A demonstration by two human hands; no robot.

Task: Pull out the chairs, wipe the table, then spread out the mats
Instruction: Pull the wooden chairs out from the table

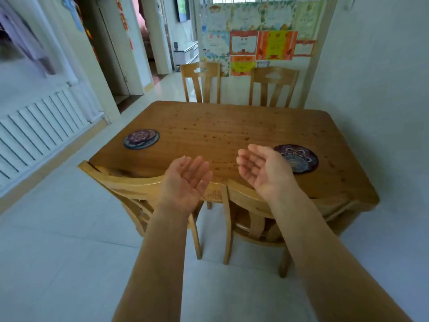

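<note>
A wooden table [222, 126] stands ahead of me. Two wooden chairs are tucked in at its near side, one on the left [130, 182] and one on the right [246, 201]. Two more chairs stand at the far side, left [200, 82] and right [274, 86]. A stack of round patterned mats [141, 138] lies near the table's left edge, and another stack [299, 159] lies on the right. My left hand [185, 182] and my right hand [262, 168] are held palm-up above the near chair backs, fingers relaxed, holding nothing.
A white radiator [41, 133] runs along the left wall. A white wall [380, 89] closes the table's right side. Open doorways [130, 66] lie at the back left. Colourful certificates [262, 43] hang behind the far chairs. Pale tiled floor [69, 240] surrounds me.
</note>
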